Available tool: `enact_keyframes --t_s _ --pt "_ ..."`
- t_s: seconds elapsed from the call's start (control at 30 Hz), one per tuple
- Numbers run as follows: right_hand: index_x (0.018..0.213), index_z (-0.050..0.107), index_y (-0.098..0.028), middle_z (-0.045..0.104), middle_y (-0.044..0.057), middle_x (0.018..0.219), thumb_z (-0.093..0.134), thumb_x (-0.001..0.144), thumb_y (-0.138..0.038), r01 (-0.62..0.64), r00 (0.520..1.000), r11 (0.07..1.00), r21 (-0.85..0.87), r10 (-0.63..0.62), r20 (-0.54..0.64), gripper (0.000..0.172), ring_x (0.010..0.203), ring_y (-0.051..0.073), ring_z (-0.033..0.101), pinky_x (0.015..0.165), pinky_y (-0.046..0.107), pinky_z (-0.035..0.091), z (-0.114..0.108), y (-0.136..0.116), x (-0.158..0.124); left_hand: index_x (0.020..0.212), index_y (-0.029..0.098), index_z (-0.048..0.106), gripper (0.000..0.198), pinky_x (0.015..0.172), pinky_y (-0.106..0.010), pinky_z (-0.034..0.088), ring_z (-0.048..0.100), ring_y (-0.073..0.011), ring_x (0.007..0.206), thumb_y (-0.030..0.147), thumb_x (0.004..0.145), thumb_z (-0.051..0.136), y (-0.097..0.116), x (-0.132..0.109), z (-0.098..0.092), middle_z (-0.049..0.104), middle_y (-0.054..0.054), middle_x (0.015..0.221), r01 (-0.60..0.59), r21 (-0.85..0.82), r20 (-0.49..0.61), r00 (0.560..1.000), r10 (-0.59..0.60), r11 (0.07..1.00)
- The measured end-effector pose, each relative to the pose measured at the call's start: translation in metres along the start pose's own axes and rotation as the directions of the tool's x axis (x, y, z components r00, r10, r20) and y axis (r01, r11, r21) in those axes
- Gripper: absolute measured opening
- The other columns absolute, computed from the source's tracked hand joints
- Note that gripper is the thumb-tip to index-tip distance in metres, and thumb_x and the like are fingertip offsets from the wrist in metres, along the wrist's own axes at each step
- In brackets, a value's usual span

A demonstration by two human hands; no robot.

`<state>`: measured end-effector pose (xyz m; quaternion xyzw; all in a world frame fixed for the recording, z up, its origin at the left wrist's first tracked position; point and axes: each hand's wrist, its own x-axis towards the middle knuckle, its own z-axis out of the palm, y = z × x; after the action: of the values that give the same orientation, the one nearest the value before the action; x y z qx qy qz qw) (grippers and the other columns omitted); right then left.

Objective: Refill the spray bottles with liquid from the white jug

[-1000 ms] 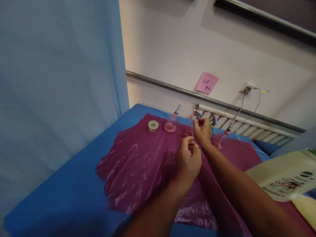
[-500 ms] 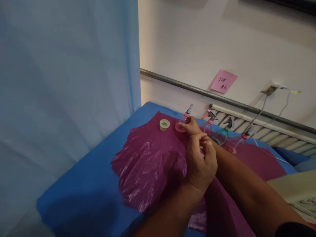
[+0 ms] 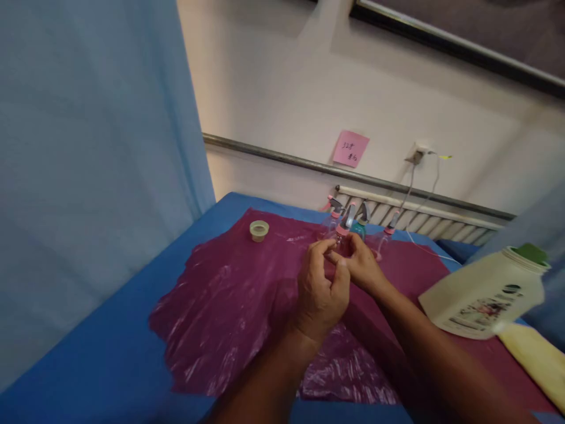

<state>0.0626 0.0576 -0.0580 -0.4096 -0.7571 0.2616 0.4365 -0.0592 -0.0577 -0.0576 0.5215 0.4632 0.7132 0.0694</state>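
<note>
A clear spray bottle with a pink collar and grey trigger head (image 3: 345, 226) is held by my right hand (image 3: 362, 260), whose fingers close around its body. My left hand (image 3: 321, 287) is right beside it, with thumb and fingers curled inward and the fingertips close to the bottle. Whatever may be inside those left fingers is hidden. Behind the hands stand another clear spray bottle with a pink collar (image 3: 332, 221), a green spray bottle (image 3: 361, 227) and a pinkish one (image 3: 387, 234). The held bottle's lower part is covered by my hands.
A small round translucent cup (image 3: 259, 231) sits at the back left of the purple plastic sheet (image 3: 247, 294) on a blue-covered surface (image 3: 110, 347). At right are a large cream jug (image 3: 485, 294) and yellow cloth (image 3: 536, 359). Behind are a radiator (image 3: 459, 221), cable and rail (image 3: 282, 156).
My right hand has brought the spray bottle from beside the small cup, rightward and nearer to me. Both hands are now close together. The view has turned right, showing the cream jug.
</note>
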Motion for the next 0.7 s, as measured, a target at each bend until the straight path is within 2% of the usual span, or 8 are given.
enact_keyframes --t_s 0.07,0.13,0.23,0.3,0.37,0.53,0.6,0.7 --pt "0.124 0.068 -0.023 0.080 0.009 0.119 0.088 0.078 -0.058 -0.041 0.999 0.999 -0.016 0.040 -0.022 0.061 0.103 0.029 0.073 0.093 0.045 0.059 -0.020 0.002 -0.019 0.147 0.023 0.059 0.050 0.122 -0.049 0.053 0.067 -0.0289 0.138 0.015 0.098 0.062 0.001 -0.003 0.001 0.070 -0.014 0.145 -0.001 0.069 0.117 0.993 -0.007 0.998" --pt "0.121 0.068 -0.023 0.080 0.010 0.116 0.090 0.077 -0.060 -0.103 0.992 0.994 -0.045 0.099 -0.074 0.061 0.100 0.030 0.074 0.092 0.047 0.059 -0.034 0.005 -0.033 0.157 0.021 0.053 0.064 0.129 -0.054 0.048 0.061 -0.0319 0.149 0.012 0.094 0.061 0.000 -0.008 0.004 0.064 -0.017 0.157 0.011 0.162 0.258 0.965 -0.053 0.987" --pt "0.123 0.067 -0.024 0.080 0.010 0.115 0.090 0.077 -0.061 -0.154 0.977 0.986 -0.064 0.142 -0.159 0.064 0.100 0.032 0.075 0.092 0.049 0.060 -0.045 0.010 -0.050 0.167 0.020 0.044 0.081 0.134 -0.060 0.042 0.052 -0.0367 0.159 0.015 0.089 0.065 -0.005 -0.018 0.009 0.055 -0.019 0.169 0.023 0.291 0.457 0.875 -0.160 0.956" --pt "0.129 0.065 -0.024 0.078 0.011 0.122 0.089 0.079 -0.060 -0.158 0.969 0.984 -0.083 0.139 -0.202 0.066 0.106 0.033 0.075 0.097 0.051 0.059 -0.045 0.010 -0.059 0.170 0.020 0.041 0.086 0.134 -0.064 0.040 0.049 -0.0397 0.162 0.022 0.089 0.070 -0.009 -0.024 0.013 0.051 -0.020 0.172 0.019 0.339 0.533 0.820 -0.209 0.940" --pt "0.133 0.064 -0.025 0.076 0.012 0.127 0.088 0.080 -0.058 -0.152 0.969 0.983 -0.107 0.127 -0.211 0.066 0.113 0.034 0.074 0.102 0.053 0.058 -0.042 0.007 -0.068 0.170 0.019 0.040 0.089 0.133 -0.065 0.041 0.049 -0.0421 0.161 0.028 0.089 0.074 -0.013 -0.029 0.016 0.050 -0.022 0.173 0.023 0.377 0.547 0.802 -0.242 0.926" --pt "0.131 0.064 -0.025 0.075 0.012 0.127 0.088 0.080 -0.051 -0.108 0.979 0.989 -0.098 0.089 -0.185 0.062 0.118 0.035 0.072 0.104 0.053 0.056 -0.037 -0.002 -0.082 0.164 0.018 0.046 0.081 0.128 -0.059 0.047 0.061 -0.0380 0.150 0.021 0.086 0.068 -0.017 -0.031 0.020 0.062 -0.021 0.162 0.077 0.413 0.484 0.826 -0.290 0.907" --pt "0.129 0.066 -0.025 0.076 0.012 0.125 0.087 0.082 -0.052 -0.103 0.983 0.991 -0.082 0.089 -0.160 0.058 0.116 0.035 0.072 0.101 0.052 0.056 -0.039 -0.003 -0.084 0.161 0.019 0.049 0.077 0.123 -0.059 0.051 0.065 -0.0386 0.145 0.026 0.088 0.072 -0.014 -0.029 0.020 0.065 -0.020 0.158 0.154 0.416 0.449 0.822 -0.350 0.896" --pt "0.126 0.067 -0.026 0.078 0.011 0.124 0.086 0.086 -0.053 -0.099 0.987 0.994 -0.036 0.094 -0.132 0.052 0.114 0.034 0.072 0.101 0.050 0.056 -0.044 -0.001 -0.082 0.157 0.024 0.053 0.075 0.114 -0.057 0.056 0.071 -0.0391 0.134 0.034 0.087 0.079 -0.009 -0.026 0.019 0.071 -0.017 0.150 0.282 0.403 0.433 0.780 -0.453 0.871"
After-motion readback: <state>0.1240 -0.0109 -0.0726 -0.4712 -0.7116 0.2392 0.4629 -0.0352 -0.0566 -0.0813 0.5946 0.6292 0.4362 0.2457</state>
